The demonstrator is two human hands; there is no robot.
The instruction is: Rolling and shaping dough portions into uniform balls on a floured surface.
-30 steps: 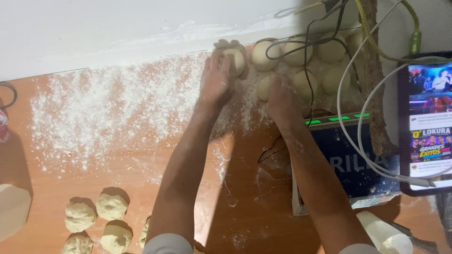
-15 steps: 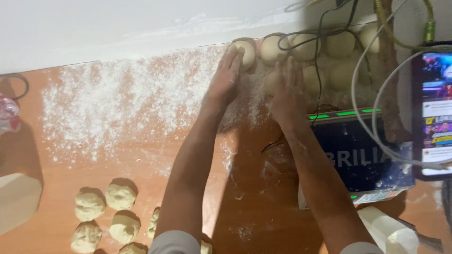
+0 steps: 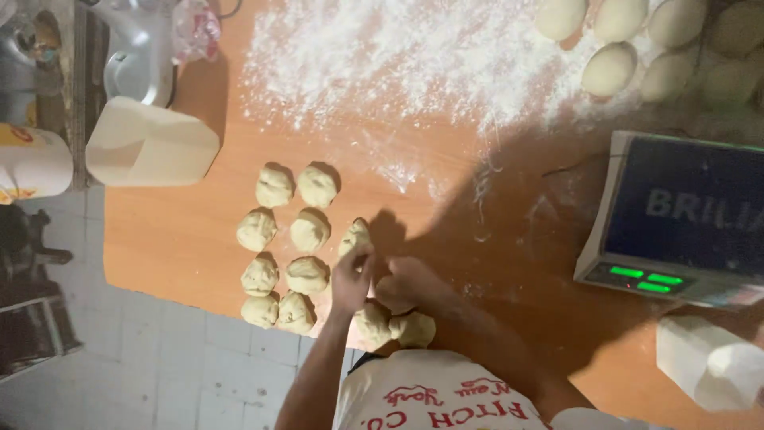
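This looks like a small bakery or dough-making kitchen. An orange-brown wooden tabletop [image 3: 199, 239] fills most of the frame, with a broad dusting of white flour [image 3: 398, 64] across its upper middle. Rough pale dough pieces [image 3: 286, 239] sit in rows at the lower centre, and smooth round dough balls [image 3: 629, 40] are gathered at the upper right. A grey digital weighing scale with green lit digits [image 3: 676, 215] stands at the right edge. A cream plastic scoop-like container [image 3: 151, 147] lies at the upper left, and grey floor tiles [image 3: 159, 366] show at the lower left.
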